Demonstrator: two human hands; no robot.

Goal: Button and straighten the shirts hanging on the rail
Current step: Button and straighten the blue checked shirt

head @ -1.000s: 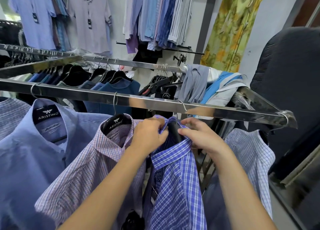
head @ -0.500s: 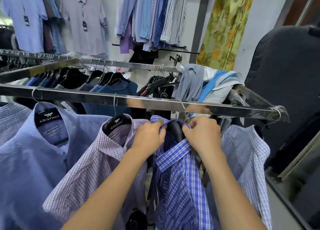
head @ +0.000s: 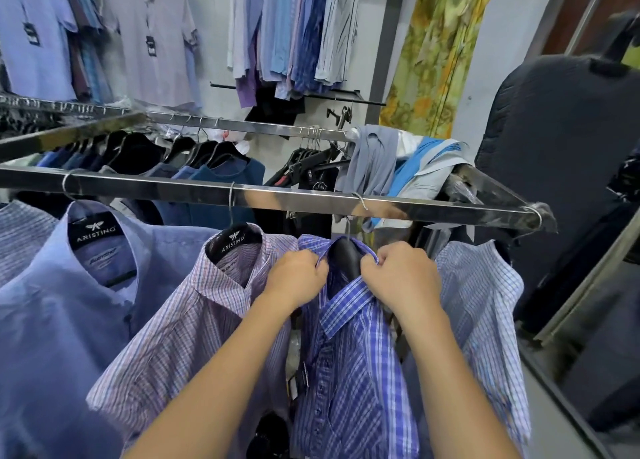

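Note:
A blue plaid shirt hangs on a black hanger from the steel rail. My left hand grips the left side of its collar. My right hand grips the right side of the collar, with the hanger neck showing between the two fists. The shirt's placket runs down below my hands. To its left hangs a pink-checked shirt, then a plain light blue shirt. A pale blue checked shirt hangs to the right.
A second rail behind carries dark blue tops and empty hangers, with loose clothes draped over its right end. More shirts hang on the back wall. A dark padded chair back stands at the right, beside a sloping metal frame.
My hands have slid apart along the collar, the right one moving right and closing into a fist on the collar edge. The hanger neck shows more plainly between them.

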